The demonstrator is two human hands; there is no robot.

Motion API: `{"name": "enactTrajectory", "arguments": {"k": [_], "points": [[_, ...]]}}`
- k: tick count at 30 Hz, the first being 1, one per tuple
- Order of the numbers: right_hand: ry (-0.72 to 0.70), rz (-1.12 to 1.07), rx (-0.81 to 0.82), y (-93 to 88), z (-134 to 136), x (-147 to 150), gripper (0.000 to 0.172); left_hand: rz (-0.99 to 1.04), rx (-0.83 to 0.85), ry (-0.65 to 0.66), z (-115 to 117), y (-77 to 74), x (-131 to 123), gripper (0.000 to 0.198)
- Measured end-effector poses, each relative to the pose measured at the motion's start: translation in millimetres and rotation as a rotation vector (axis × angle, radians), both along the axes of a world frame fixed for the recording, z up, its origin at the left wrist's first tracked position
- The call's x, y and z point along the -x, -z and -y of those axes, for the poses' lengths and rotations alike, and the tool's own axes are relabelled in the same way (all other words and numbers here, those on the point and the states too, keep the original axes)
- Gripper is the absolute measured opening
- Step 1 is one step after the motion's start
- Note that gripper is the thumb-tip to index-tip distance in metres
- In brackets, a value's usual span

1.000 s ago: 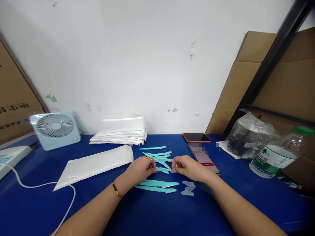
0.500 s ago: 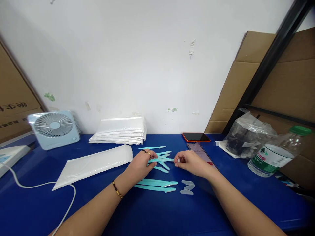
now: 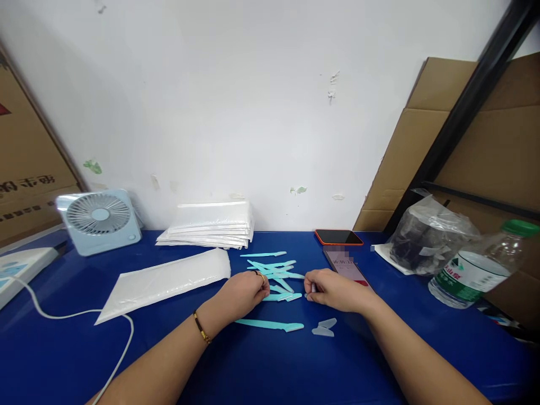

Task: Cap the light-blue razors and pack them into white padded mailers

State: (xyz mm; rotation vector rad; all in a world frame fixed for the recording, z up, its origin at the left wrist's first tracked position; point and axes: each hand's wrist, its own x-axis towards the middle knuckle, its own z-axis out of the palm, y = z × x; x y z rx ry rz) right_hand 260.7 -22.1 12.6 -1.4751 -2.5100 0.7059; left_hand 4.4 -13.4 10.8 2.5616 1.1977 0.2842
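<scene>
Left hand pinches at least one teal razor, head end toward the right hand, whose fingers are curled just off the tip; can't tell if they grip anything. Razor pile is on the blue surface, between and slightly beyond both hands. Nearer the wearer: loose razor by left hand, two clear caps by right.

Workroom, by cardboard and stacked envelopes
</scene>
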Motion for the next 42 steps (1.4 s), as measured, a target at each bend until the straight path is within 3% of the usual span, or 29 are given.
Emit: {"name": "enactTrajectory", "arguments": {"k": [9, 14, 20, 35, 42], "points": [[0.152, -0.227, 0.069, -6.6, 0.7, 0.9, 0.019, 0.046, 0.113, 0.06, -2.5, 0.1, 6.3, 0.028], [0.111, -0.262, -0.028, -9.3, 2.5, 6.5, 0.02, 0.077, 0.123, 0.045, -4.1, 0.8, 5.5, 0.026], [0.061, -0.26, 0.058, -8.9, 3.2, 12.4, 0.023, 0.12, 0.087, 0.037, -3.3, -5.1, 3.4, 0.026], [0.04, -0.305, 0.048, -5.8, 4.2, 17.5, 0.022, 0.108, 0.065, 0.041, -1.5, -5.0, 1.1, 0.025], [0.105, -0.386, -0.056, 1.0, 0.8, 29.6, 0.025, 0.168, -0.125, -0.065, -4.9, -0.3, -7.1, 0.019]]}}
